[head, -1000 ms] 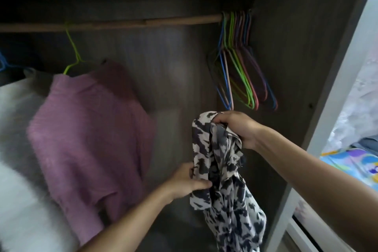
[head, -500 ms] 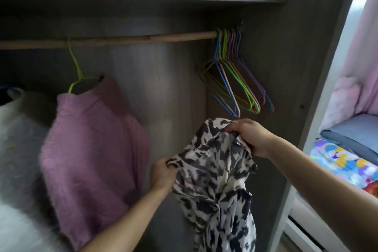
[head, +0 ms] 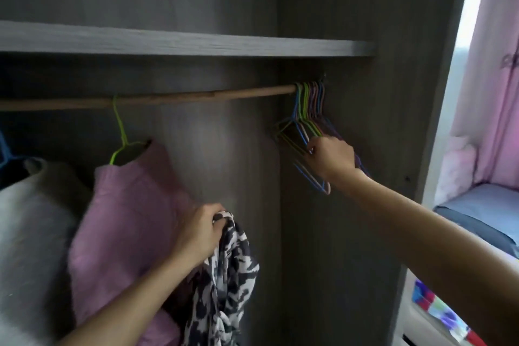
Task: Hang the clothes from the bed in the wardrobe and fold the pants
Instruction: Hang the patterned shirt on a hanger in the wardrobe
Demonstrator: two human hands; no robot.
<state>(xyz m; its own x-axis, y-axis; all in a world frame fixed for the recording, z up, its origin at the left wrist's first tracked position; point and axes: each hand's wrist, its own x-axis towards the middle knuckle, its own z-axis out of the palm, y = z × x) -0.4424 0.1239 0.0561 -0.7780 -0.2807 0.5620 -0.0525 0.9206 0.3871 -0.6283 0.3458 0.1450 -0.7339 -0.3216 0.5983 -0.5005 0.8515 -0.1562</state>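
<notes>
Head view. An open wardrobe (head: pixel 351 233), with a shelf (head: pixel 168 42) above a wooden rod (head: pixel 196 97). The left hand (head: pixel 196 233) is closed around the bunched top of a black-and-white printed garment (head: pixel 230 275), which hangs limp below the fist, under the middle of the rod and off any hanger. The right hand (head: pixel 331 157) reaches up to the rod's right end, its fingers curled round the lower wires of a tight cluster of empty coloured hangers (head: pixel 309 109); which single hanger it grips cannot be told. Toward the rod's left end a pink top (head: pixel 126 219) hangs on a green hanger (head: pixel 120 132), just beside the left hand. A white garment (head: pixel 31 219) hangs further left, below a blue hanger (head: pixel 4 149) at the frame edge. Outside the wardrobe's right wall are a pink curtain (head: pixel 494 64) and a bed (head: pixel 477 213).
</notes>
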